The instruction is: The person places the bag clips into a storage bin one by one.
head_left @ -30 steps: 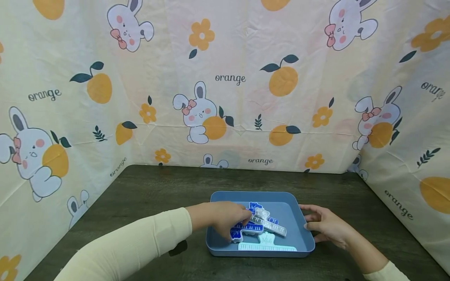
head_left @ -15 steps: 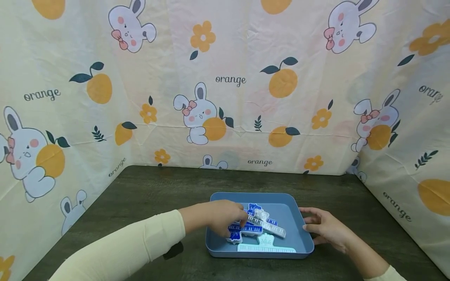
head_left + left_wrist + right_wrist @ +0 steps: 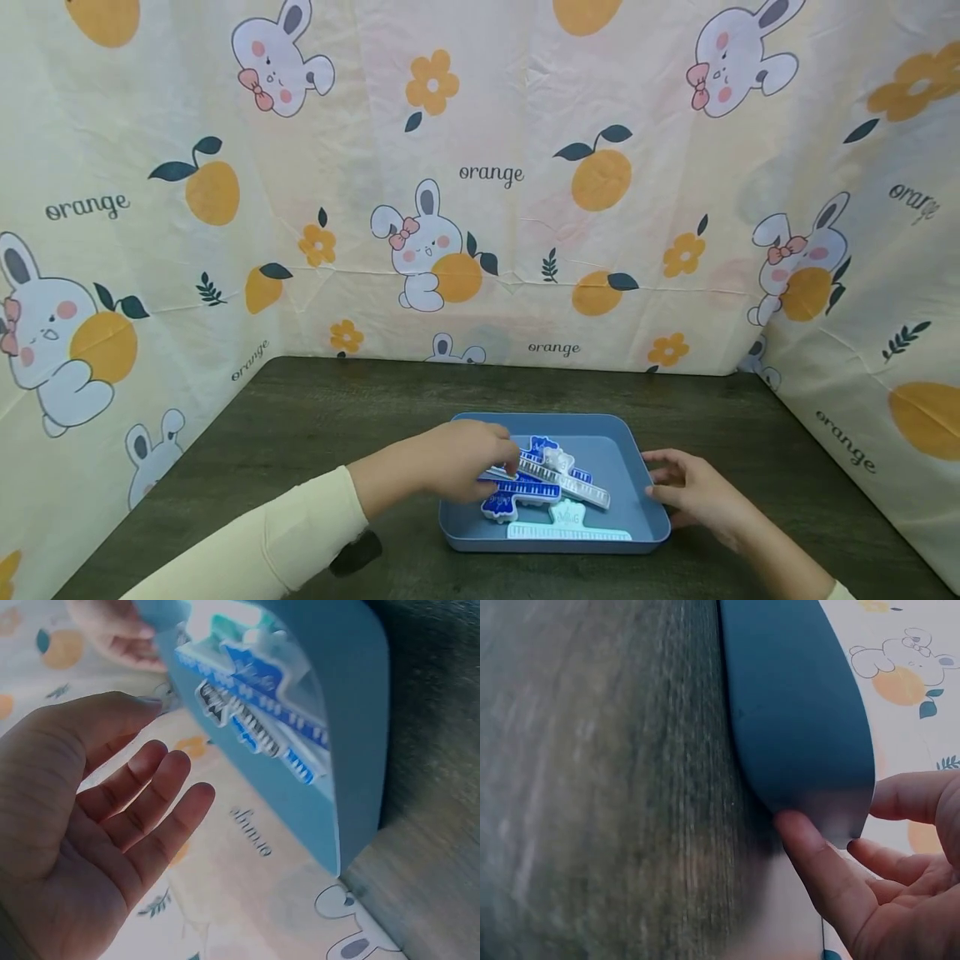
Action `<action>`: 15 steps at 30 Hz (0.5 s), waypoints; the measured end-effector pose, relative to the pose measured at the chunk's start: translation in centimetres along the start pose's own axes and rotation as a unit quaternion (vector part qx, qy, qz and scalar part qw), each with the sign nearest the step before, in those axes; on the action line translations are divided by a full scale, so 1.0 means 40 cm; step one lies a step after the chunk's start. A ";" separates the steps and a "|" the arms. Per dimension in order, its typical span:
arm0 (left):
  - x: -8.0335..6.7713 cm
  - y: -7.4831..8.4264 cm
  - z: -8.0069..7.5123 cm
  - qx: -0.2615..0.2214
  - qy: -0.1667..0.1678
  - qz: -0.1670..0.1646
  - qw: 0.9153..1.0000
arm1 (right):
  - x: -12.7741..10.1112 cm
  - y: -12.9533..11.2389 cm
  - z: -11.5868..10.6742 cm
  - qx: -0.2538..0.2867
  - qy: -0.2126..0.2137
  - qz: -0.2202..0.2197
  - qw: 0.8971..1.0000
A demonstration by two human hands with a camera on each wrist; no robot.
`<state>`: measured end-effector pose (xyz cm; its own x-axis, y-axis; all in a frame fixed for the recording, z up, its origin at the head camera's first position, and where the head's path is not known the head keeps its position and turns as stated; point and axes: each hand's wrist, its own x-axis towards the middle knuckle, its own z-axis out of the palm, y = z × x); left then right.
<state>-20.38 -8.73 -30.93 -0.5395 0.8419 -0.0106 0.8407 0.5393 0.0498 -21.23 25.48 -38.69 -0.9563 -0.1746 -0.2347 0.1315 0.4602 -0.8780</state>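
Observation:
A blue tray [image 3: 651, 521] sits on the dark wooden table [image 3: 315, 425] and holds a dark blue clip [image 3: 517, 493], a white clip [image 3: 577, 485] and a pale teal clip [image 3: 570, 527], piled loosely. My left hand [image 3: 461, 460] hovers over the tray's left part, next to the dark blue clip. The left wrist view shows the left hand [image 3: 112, 817] with straight fingers and a bare palm, the clips [image 3: 255, 697] just beyond it. My right hand [image 3: 686, 490] rests against the tray's right wall. Its thumb [image 3: 817, 862] touches the tray wall [image 3: 795, 712].
Cloth printed with rabbits and oranges [image 3: 487, 175] closes in the table at the back and on both sides. Bare tabletop lies to the left of the tray and behind it. The tray stands near the front edge.
My left hand has drawn a little left and up from the clips, and its forearm has pulled back. The right hand stays against the tray's right wall.

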 end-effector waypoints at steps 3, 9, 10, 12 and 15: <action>-0.018 0.000 -0.015 0.002 0.034 0.000 0.999 | -0.004 -0.001 0.001 -0.002 0.006 -0.001 1.000; -0.057 -0.003 -0.023 -0.005 0.091 -0.015 0.996 | -0.016 -0.004 -0.006 -0.004 0.014 -0.010 1.000; -0.063 -0.003 -0.022 -0.007 0.096 -0.020 0.995 | -0.019 -0.005 -0.010 -0.003 0.008 -0.016 1.000; -0.076 -0.003 -0.019 -0.012 0.102 -0.030 0.994 | -0.025 -0.008 -0.020 -0.005 -0.004 -0.029 1.000; -0.096 -0.002 -0.017 -0.019 0.112 -0.045 0.993 | -0.035 -0.012 -0.028 -0.011 -0.015 -0.046 0.999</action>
<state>-18.40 -12.03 -30.21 -0.6121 0.7636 0.2056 0.7891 0.6068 0.0954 -20.26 26.49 -37.48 -0.9559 -0.2425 -0.1656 0.0368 0.4606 -0.8868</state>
